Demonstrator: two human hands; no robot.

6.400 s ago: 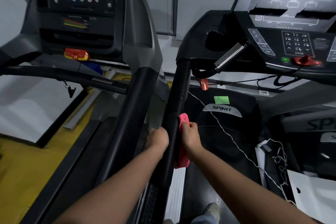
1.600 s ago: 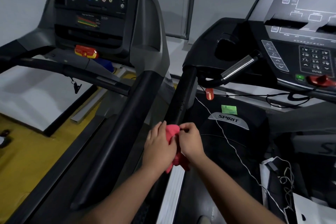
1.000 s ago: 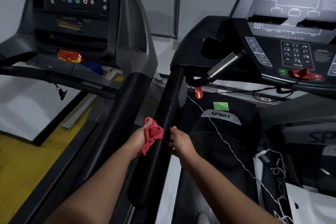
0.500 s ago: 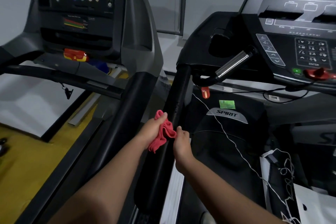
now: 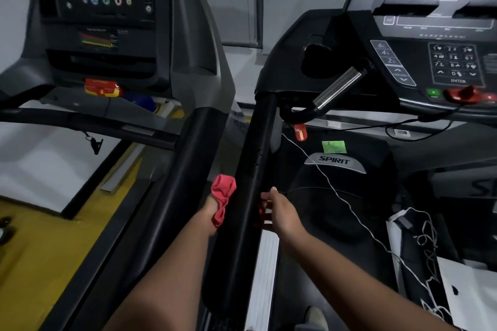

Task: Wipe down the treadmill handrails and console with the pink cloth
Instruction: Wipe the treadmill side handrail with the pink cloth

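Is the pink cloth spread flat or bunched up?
Bunched: the cloth sits in crumpled folds in the left hand, beside the handrail.

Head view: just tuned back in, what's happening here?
A person is at the Spirit treadmill, working on its black handrail. The left grip holds the bunched pink cloth against the rail's outer side. The right grip sits at the inner side, fingers at the rail. A speck of pink shows there too, but whether it pinches the cloth is unclear. Neither grip is on the console.
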